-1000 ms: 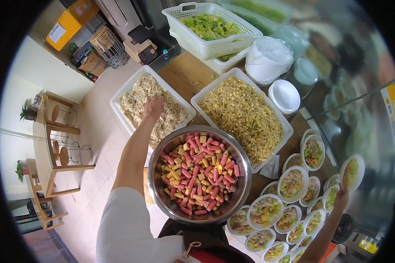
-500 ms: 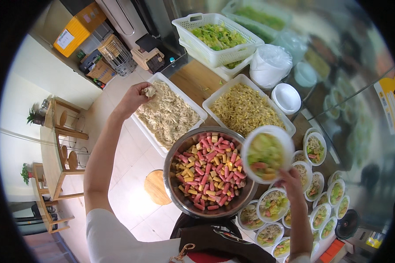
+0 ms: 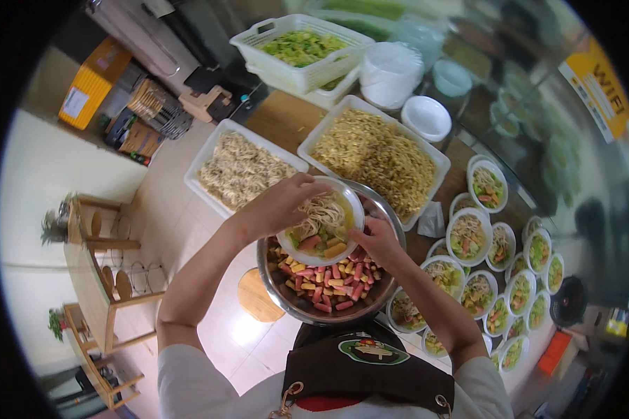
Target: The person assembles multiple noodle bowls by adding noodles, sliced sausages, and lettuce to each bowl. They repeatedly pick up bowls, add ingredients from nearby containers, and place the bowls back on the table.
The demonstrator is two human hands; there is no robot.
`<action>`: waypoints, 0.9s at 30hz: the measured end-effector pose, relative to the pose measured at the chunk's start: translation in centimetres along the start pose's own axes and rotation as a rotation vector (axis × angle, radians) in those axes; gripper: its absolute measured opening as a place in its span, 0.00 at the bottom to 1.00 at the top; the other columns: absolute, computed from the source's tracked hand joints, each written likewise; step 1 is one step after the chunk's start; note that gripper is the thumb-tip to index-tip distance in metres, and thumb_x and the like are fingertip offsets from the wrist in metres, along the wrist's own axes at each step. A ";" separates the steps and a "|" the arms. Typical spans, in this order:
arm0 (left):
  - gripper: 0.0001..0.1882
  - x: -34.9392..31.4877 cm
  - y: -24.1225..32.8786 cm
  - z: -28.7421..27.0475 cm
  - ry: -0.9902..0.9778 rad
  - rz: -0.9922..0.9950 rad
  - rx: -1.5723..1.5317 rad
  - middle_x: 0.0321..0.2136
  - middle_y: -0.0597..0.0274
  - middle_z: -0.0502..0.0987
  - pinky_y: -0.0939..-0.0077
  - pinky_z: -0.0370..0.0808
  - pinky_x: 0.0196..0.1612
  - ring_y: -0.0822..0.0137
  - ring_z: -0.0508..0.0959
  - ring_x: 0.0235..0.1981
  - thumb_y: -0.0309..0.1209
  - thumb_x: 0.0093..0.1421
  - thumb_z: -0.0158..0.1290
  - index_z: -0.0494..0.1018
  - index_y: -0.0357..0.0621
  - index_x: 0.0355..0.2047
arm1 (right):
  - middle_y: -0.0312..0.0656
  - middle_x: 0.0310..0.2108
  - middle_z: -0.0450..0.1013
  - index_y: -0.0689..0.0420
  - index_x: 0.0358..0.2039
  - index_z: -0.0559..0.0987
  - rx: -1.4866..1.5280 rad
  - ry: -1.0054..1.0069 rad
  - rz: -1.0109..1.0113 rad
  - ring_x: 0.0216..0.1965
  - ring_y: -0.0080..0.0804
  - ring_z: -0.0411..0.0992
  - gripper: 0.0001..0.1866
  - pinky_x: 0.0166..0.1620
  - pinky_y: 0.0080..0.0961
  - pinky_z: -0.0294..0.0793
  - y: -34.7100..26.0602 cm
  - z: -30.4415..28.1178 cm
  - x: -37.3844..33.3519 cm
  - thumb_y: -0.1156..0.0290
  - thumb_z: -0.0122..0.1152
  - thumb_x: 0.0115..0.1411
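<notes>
My right hand (image 3: pixel 380 244) grips the rim of a white disposable bowl (image 3: pixel 357 218), holding it tilted above a large steel basin (image 3: pixel 391 276). Green leaves, pink and yellow pieces and a heap of pale shreds (image 3: pixel 323 215) lie inside the bowl. My left hand (image 3: pixel 276 204) reaches over the bowl's left side, fingers stretched out and resting by the shreds; its thumb is mostly hidden. Pink sausage pieces and yellow chunks (image 3: pixel 328 285) fill the basin below. Beyond my left hand stands a white tub (image 3: pixel 213 140) of pale shreds.
A tub (image 3: pixel 437 171) of bean sprouts sits behind the basin. Farther back are a white basket (image 3: pixel 258 59) of chopped greens and stacked white bowls (image 3: pixel 391 73). Several filled bowls (image 3: pixel 468 237) crowd the right side, some overlapping. A round wooden stool (image 3: pixel 258 297) stands at left.
My left hand has come from the shreds tub to the bowl, and the shreds now lie in it. My right hand has brought the bowl leftward over the basin.
</notes>
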State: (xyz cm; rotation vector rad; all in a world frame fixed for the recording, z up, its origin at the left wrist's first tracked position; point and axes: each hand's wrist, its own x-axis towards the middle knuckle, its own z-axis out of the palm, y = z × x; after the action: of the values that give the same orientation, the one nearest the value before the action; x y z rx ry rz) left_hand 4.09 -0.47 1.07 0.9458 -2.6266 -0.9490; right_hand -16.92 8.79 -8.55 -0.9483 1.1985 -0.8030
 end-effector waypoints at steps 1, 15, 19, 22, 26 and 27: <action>0.19 0.1 0.4 0.2 0.007 -0.038 0.040 0.42 0.55 0.68 0.66 0.69 0.46 0.56 0.69 0.45 0.23 0.47 0.54 0.69 0.45 0.43 | 0.41 0.24 0.74 0.66 0.35 0.74 -0.006 0.014 -0.023 0.18 0.21 0.71 0.11 0.21 0.18 0.72 0.8 -0.6 -0.3 0.71 0.52 0.56; 0.14 6.4 9.9 7.3 0.269 0.029 -0.086 0.34 0.57 0.72 0.74 0.73 0.29 0.61 0.75 0.30 0.15 0.48 0.52 0.73 0.41 0.36 | 0.39 0.22 0.72 0.62 0.35 0.72 0.511 0.441 0.005 0.17 0.24 0.71 0.09 0.20 0.17 0.69 6.8 -11.5 -12.4 0.69 0.53 0.57; 0.06 6.6 9.9 8.2 0.288 -0.012 -0.090 0.27 0.59 0.70 0.83 0.67 0.26 0.71 0.70 0.24 0.15 0.52 0.50 0.70 0.38 0.30 | 0.38 0.18 0.71 0.61 0.32 0.72 0.592 0.806 -0.062 0.17 0.22 0.69 0.08 0.21 0.15 0.68 7.8 -19.2 -16.3 0.69 0.52 0.57; 0.06 5.7 8.0 10.4 0.338 -0.065 -0.248 0.26 0.61 0.69 0.83 0.66 0.27 0.74 0.69 0.24 0.15 0.51 0.51 0.70 0.37 0.29 | 0.38 0.18 0.70 0.61 0.30 0.70 0.566 1.156 -0.138 0.17 0.23 0.69 0.09 0.21 0.16 0.68 9.8 -26.0 -16.3 0.68 0.52 0.57; 0.05 3.5 6.8 11.2 0.258 -0.179 -0.218 0.26 0.62 0.69 0.83 0.66 0.29 0.74 0.69 0.25 0.16 0.51 0.50 0.70 0.36 0.29 | 0.40 0.18 0.70 0.62 0.27 0.70 0.600 1.395 -0.123 0.16 0.25 0.68 0.08 0.18 0.17 0.65 12.8 -35.8 -13.6 0.69 0.53 0.55; 0.05 2.8 6.7 11.2 0.222 -0.207 -0.193 0.26 0.62 0.69 0.83 0.66 0.29 0.74 0.69 0.26 0.16 0.51 0.50 0.70 0.36 0.29 | 0.40 0.17 0.70 0.63 0.26 0.70 0.608 1.426 -0.129 0.15 0.24 0.67 0.09 0.17 0.18 0.64 13.6 -37.8 -13.0 0.69 0.53 0.55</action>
State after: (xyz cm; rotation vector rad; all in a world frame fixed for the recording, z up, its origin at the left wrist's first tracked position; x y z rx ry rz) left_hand -5.68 7.40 -3.55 1.2128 -2.2428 -1.0530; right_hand -56.24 19.54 -19.53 0.2151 1.8631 -1.9464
